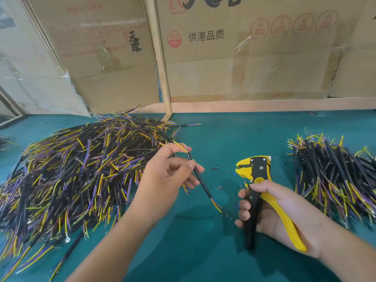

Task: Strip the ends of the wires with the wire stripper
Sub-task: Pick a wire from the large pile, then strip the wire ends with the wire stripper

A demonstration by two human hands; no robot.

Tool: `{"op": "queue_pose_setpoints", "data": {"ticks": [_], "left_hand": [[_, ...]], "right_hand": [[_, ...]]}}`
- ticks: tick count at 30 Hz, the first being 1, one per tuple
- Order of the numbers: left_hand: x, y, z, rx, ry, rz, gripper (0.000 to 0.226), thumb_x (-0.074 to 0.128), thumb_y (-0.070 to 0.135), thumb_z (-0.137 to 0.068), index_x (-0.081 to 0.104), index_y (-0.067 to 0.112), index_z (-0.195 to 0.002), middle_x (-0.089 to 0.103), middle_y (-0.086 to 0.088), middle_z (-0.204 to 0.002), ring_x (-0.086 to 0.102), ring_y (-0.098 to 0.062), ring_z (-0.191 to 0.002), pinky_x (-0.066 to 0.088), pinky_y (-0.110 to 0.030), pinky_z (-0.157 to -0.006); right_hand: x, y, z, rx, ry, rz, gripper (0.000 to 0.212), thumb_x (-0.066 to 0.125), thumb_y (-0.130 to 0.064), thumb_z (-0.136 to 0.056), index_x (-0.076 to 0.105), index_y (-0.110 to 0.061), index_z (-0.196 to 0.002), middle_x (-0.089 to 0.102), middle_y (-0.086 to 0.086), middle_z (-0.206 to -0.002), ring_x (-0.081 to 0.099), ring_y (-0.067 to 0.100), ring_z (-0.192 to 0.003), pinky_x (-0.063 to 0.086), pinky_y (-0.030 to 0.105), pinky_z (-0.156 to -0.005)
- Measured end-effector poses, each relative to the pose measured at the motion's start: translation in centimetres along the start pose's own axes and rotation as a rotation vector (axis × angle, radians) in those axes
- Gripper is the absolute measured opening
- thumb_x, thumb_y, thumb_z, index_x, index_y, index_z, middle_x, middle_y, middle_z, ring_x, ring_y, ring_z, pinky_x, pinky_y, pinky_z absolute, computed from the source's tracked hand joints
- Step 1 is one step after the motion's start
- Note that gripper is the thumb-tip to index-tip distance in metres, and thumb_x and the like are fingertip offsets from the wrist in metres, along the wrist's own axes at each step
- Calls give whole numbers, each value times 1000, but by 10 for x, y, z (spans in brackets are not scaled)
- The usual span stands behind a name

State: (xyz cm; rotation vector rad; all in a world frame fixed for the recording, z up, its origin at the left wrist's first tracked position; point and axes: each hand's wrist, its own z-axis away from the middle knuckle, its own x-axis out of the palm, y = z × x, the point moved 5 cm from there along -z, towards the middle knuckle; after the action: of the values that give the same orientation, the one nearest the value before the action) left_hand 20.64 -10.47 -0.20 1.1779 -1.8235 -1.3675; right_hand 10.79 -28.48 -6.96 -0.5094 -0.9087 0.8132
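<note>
At center of the frame, the left hand (171,174) pinches a black wire (200,180) above the green table (203,251); lower right, the right hand (280,212) grips the yellow wire stripper (258,180), jaws apart

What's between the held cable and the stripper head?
In the head view, only bare green mat with a few loose insulation scraps lies between the cable and the stripper head.
</note>
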Motion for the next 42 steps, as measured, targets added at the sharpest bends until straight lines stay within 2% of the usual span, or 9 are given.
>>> {"op": "queue_pose_setpoints", "data": {"ticks": [8,15,17,20,27,33,36,39,42], "left_hand": [[-1,0,2,78,21,-41,38,62,5,-93,38,23,-116,74,-14,-84,67,-26,-61,57,-31,-62],[-9,-10,-1,-33,121,-61,40,62,6,-94,33,25,-113,74,-10,-76,66,-30,-57,54,-30,-55],[-21,-17,-3,-140,222,-259,42,63,14,-96,30,22,-121,73,-5,-71,64,-24,-52,55,-35,-55],[-46,-10,-5,-60,302,-934,41,63,33,-92,40,22,-125,62,3,-53,60,-19,-59,50,-41,-64],[-4,-21,6,260,-598,-1099,23,66,44,-92,63,33,-112,58,18,-111,47,-6,-107,33,-27,-97],[8,-34,5,372,-563,-1294,16,46,43,-103,56,31,-104,52,14,-106,42,-11,-105,29,-27,-91],[11,-22,-1,405,-351,-1135,13,48,31,-103,58,22,-101,58,6,-101,47,-16,-97,34,-33,-88],[-3,-4,-1,321,-31,-654,6,58,27,-97,54,32,-96,61,10,-90,55,-13,-84,45,-28,-75],[-4,7,7,287,81,-239,7,55,35,-96,58,33,-102,62,5,-83,58,-17,-68,49,-32,-60]], "right_hand": [[-2,0,-1,18,42,-11,31,46,-27,-95,57,-1,-83,46,12,-59,46,26,-45,49,43,-64],[-1,0,-3,2,9,8,31,60,-28,-66,59,-1,-82,47,12,-60,47,27,-46,52,43,-62],[-1,0,-3,2,1,13,32,60,-29,-63,59,-2,-81,47,12,-60,48,27,-46,54,42,-60],[-1,0,-3,1,-12,17,31,59,-29,-64,59,-2,-81,48,12,-60,48,26,-45,55,41,-58],[-2,0,-5,2,-32,11,32,61,-29,-62,59,-2,-81,48,12,-60,48,26,-46,57,41,-57],[-3,1,-6,-7,-47,-3,38,68,-28,-54,61,-1,-80,49,13,-61,50,27,-46,57,44,-55],[-5,0,-6,-3,-31,-15,34,64,-29,-61,60,-1,-81,48,12,-61,49,27,-46,57,43,-54],[-6,0,-4,6,-46,-24,32,65,-29,-63,63,-1,-78,49,12,-62,50,27,-48,57,44,-56],[-5,1,-3,21,-45,-19,30,64,-29,-65,63,-1,-77,48,13,-63,49,27,-48,57,43,-56]]}}
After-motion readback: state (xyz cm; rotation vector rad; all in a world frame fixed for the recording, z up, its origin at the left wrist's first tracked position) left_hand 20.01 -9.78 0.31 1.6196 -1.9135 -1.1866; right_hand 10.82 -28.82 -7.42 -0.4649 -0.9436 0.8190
